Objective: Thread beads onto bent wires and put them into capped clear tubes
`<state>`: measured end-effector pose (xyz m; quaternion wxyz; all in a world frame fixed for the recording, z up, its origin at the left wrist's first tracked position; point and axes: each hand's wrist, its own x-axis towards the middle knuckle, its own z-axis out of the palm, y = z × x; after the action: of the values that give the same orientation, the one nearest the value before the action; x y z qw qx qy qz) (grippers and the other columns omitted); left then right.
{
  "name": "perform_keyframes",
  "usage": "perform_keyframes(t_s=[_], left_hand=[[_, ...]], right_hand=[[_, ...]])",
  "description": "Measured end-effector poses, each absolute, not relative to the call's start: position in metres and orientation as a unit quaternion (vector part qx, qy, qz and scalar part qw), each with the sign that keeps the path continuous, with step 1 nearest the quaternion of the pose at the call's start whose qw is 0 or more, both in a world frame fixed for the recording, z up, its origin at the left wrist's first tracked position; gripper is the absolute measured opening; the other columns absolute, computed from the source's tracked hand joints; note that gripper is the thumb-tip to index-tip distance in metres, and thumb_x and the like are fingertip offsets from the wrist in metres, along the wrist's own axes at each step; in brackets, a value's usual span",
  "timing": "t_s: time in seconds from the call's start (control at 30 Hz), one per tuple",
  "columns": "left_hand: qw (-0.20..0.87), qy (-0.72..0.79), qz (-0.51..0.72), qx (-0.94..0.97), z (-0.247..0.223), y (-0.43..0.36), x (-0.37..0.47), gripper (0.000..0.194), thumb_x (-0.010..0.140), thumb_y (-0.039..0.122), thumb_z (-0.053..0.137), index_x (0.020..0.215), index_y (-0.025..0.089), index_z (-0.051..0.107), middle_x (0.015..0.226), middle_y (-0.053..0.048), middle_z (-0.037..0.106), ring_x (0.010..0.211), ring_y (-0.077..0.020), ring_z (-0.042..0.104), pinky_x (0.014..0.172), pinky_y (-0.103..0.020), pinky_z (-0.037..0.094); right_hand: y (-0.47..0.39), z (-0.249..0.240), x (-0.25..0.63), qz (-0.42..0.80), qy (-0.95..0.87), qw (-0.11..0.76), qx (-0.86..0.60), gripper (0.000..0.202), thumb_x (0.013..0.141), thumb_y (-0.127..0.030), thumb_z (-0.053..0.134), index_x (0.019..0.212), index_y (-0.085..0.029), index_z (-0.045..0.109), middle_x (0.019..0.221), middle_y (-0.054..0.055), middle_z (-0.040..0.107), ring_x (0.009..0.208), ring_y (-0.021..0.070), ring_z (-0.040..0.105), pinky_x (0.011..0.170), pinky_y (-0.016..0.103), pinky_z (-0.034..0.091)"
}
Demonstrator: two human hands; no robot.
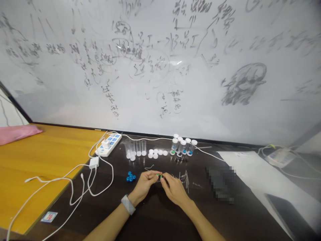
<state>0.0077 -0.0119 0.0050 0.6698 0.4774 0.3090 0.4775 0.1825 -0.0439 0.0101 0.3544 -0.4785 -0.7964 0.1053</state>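
My left hand and my right hand meet at the middle of the dark table, fingertips closed. Between them is a small shiny green piece, mostly covered by fingers; its exact kind is hidden. Left of my left hand sits a cluster of shiny blue bead-like pieces. Just beyond the hands lies a thin bent wire with a green tip. Several more thin bent wires are spread beside my right hand. Small dark pieces rest in front of the capped vials.
Uncapped clear tubes, loose white caps and white-capped vials with coloured pieces stand along the back. A power strip and white cables occupy the left. At right are a pixelated dark patch, white sheet and dark flat device.
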Motion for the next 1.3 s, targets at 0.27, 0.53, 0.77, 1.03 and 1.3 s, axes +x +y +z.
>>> perform_keyframes(t_s=[0.27, 0.53, 0.77, 1.03, 1.3], left_hand=[[0.678, 0.303, 0.474, 0.474, 0.006, -0.01, 0.007, 0.03, 0.076, 0.037, 0.082, 0.095, 0.014, 0.078, 0.091, -0.011, 0.076, 0.085, -0.0211, 0.068, 0.084, -0.033, 0.049], [0.778, 0.238, 0.38, 0.439, 0.028, -0.012, -0.005, 0.035, 0.085, 0.038, 0.074, 0.112, 0.015, 0.073, 0.091, -0.009, 0.065, 0.083, -0.0163, 0.063, 0.071, -0.026, 0.048], [0.827, 0.206, 0.319, 0.415, 0.037, -0.024, -0.003, 0.035, 0.081, 0.031, 0.079, 0.113, 0.021, 0.069, 0.093, -0.007, 0.067, 0.081, -0.0149, 0.064, 0.079, -0.028, 0.048], [0.449, 0.423, 0.377, 0.691, 0.038, -0.01, -0.021, 0.034, 0.086, 0.049, 0.067, 0.1, 0.018, 0.069, 0.078, -0.005, 0.067, 0.068, -0.0189, 0.063, 0.065, -0.03, 0.048], [-0.187, 0.593, 0.357, 0.697, 0.074, 0.05, -0.085, 0.044, 0.091, 0.038, 0.061, 0.13, 0.018, 0.061, 0.121, -0.019, 0.053, 0.113, -0.0373, 0.053, 0.091, -0.048, 0.046]], right_hand=[[-0.045, 0.009, 0.18, 0.146, -0.773, 0.382, -0.485, 0.026, 0.103, -0.034, 0.041, 0.084, -0.022, 0.055, 0.072, -0.001, 0.061, 0.062, 0.0156, 0.059, 0.06, 0.025, 0.041], [-0.026, 0.01, 0.193, 0.428, -0.559, 0.565, -0.431, 0.044, 0.098, -0.058, 0.044, 0.102, -0.021, 0.066, 0.076, 0.001, 0.059, 0.053, 0.0133, 0.05, 0.042, 0.024, 0.04], [-0.026, 0.01, 0.195, 0.525, -0.534, 0.569, -0.339, 0.034, 0.088, -0.054, 0.067, 0.096, -0.021, 0.072, 0.085, 0.006, 0.068, 0.066, 0.0159, 0.062, 0.064, 0.031, 0.054], [-0.023, 0.01, 0.196, 0.499, -0.487, 0.619, -0.361, 0.031, 0.084, -0.049, 0.074, 0.088, -0.019, 0.073, 0.074, 0.004, 0.07, 0.057, 0.0133, 0.06, 0.055, 0.026, 0.051], [-0.021, 0.007, 0.195, 0.493, -0.477, 0.627, -0.37, 0.03, 0.083, -0.048, 0.075, 0.088, -0.019, 0.075, 0.076, 0.005, 0.072, 0.06, 0.0139, 0.062, 0.057, 0.026, 0.053]])
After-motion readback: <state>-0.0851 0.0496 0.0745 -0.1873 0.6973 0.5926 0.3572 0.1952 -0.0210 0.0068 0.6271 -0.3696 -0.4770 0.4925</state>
